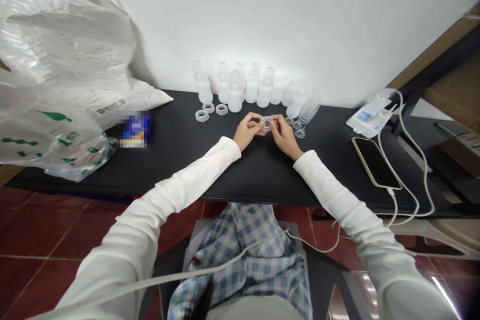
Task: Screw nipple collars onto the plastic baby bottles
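Note:
My left hand point(248, 129) and my right hand point(283, 135) meet over the black table, both pinching a translucent screw ring point(267, 121) between thumbs and fingers. Whether a nipple sits inside the ring is too small to tell. Behind them stands a group of white baby bottles point(235, 100), several with clear domed caps. Three more rings point(202, 116) lie left of my hands. Close by my right hand are several small clear silicone nipples point(299, 133), beside a slanted stack of clear caps point(309, 110).
Plastic bags point(63, 35) fill the table's left end, with a blue packet point(137, 130) beside them. To the right are a phone point(376, 162), a white power strip point(369, 116) and looping cables point(425, 180). One cable point(180, 276) crosses my lap.

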Demonstrator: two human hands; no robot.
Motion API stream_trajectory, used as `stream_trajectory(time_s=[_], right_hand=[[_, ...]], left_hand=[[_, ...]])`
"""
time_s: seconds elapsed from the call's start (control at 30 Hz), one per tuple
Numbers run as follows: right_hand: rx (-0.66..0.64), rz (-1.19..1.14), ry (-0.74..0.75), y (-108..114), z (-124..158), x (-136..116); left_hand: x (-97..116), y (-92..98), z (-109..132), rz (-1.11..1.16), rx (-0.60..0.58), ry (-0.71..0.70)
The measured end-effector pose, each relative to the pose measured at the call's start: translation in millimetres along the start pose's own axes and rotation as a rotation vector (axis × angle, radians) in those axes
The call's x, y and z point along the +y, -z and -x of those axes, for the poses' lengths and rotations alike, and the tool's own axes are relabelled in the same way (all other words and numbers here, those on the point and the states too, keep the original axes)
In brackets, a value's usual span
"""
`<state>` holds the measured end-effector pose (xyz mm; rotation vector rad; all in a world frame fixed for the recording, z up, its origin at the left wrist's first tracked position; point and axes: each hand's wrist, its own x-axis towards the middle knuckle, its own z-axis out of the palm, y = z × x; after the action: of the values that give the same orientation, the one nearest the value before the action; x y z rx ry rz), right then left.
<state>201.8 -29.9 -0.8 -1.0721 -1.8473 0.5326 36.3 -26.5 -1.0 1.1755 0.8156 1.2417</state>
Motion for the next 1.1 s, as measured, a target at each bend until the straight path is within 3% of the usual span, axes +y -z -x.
stream_trajectory(time_s=[0.4,0.83,1.1], right_hand=[[-0.013,-0.068,-0.008,-3.1,-1.1,1.5],[0.012,-0.090,-0.027,-5.2,0.6,-3.5],[-0.040,-0.152,-0.027,-4.5,0.5,-2.6]], left_hand=[[-0.4,2.5,0.7,-0.096,0.021,-0.025],[8.6,0.7,7.9,-0.364,-0.013,-0.129],[-1.7,4.4,5.4,-0.450,0.016,-0.191]])
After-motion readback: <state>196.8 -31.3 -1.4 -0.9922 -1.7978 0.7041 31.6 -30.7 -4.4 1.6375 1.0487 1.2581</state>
